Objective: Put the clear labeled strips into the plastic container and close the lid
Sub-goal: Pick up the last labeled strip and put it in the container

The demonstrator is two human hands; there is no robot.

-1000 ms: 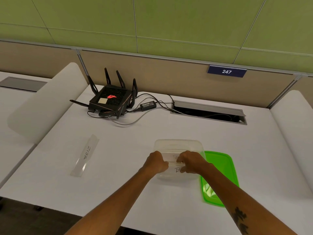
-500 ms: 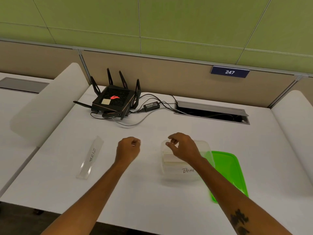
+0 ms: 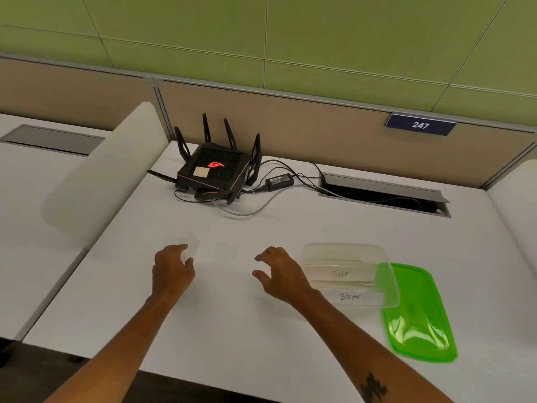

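Note:
A clear plastic container [image 3: 348, 248] stands on the white desk, right of centre, with labeled strips inside; "Tiger" [image 3: 340, 274] and "Bear" [image 3: 350, 296] can be read. Its green lid [image 3: 418, 312] lies flat against its right side. My left hand [image 3: 171, 271] grips a clear labeled strip [image 3: 191, 245], whose far end sticks up past my fingers. My right hand [image 3: 279, 271] hovers just left of the container, fingers spread and loosely bent, holding nothing.
A black router [image 3: 215, 170] with antennas, its power brick [image 3: 279, 180] and cables sit at the back of the desk [image 3: 232, 330]. An open cable slot [image 3: 383, 196] lies behind the container. White rounded dividers [image 3: 101, 181] flank both sides.
My left hand moved left to the lone strip and took hold of it. My right hand left the container and now hovers to its left. The view shifted left.

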